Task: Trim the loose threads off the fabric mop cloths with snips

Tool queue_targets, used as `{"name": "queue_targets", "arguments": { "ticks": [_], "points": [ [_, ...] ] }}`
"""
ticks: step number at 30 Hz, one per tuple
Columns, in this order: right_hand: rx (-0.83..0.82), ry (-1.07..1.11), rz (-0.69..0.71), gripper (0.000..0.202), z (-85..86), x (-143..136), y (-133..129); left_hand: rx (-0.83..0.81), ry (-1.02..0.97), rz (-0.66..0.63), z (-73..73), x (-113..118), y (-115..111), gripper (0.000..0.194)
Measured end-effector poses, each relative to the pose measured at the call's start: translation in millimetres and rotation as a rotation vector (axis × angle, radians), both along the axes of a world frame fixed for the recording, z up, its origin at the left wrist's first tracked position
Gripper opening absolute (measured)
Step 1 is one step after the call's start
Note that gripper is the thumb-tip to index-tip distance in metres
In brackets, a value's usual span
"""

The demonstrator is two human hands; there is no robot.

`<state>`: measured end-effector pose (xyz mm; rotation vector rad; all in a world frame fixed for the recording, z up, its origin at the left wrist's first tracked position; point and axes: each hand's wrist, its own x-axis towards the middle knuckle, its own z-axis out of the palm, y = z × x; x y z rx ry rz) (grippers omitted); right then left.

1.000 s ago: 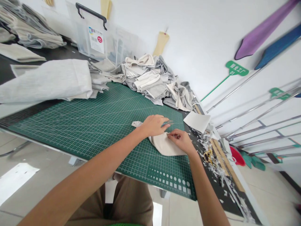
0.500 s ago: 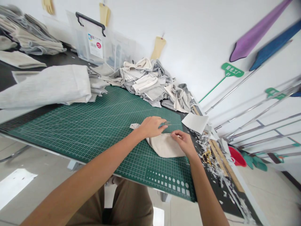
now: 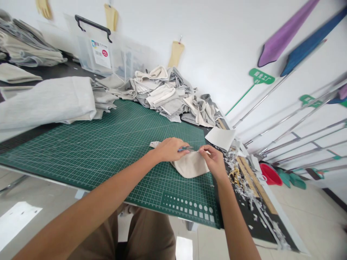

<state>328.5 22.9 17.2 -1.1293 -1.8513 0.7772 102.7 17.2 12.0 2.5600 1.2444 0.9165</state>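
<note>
My left hand (image 3: 170,149) is closed around small thread snips (image 3: 187,148) with a blue part showing and metal blades pointing right. The blades lie close to the upper edge of a beige fabric piece (image 3: 190,168). On the right, my right hand (image 3: 213,159) pinches that same edge between thumb and fingers, close to the blade tips. Under the fabric lies a green cutting mat (image 3: 108,144) with white grid lines. The fabric's far left end sticks out past my left hand. Whether a thread is between the blades is too small to tell.
A heap of grey and beige fabric pieces (image 3: 168,94) lies behind the mat, near a clear plastic bin (image 3: 94,54). A folded pale cloth (image 3: 54,101) is at left. Wooden strips (image 3: 257,184), gold-handled scissors (image 3: 234,176) and scraps lie along the right edge.
My left hand has dropped slightly, and the snips' tips now sit nearer my right hand's fingers at the fabric edge. The whole view has shifted a little.
</note>
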Motion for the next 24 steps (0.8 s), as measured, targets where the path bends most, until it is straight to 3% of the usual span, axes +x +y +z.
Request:
{"name": "queue_targets", "arguments": {
  "ticks": [11, 24],
  "points": [
    [0.118, -0.026, 0.043, 0.011, 10.7, -4.2, -5.9, -0.001, -0.047, -0.062, 1.6, 11.0, -6.5, 0.032],
    [0.073, 0.045, 0.076, 0.01, 9.8, -0.5, -4.1, -0.149, -0.238, -0.129, 9.2, 4.0, -1.6, 0.032]
  ]
}}
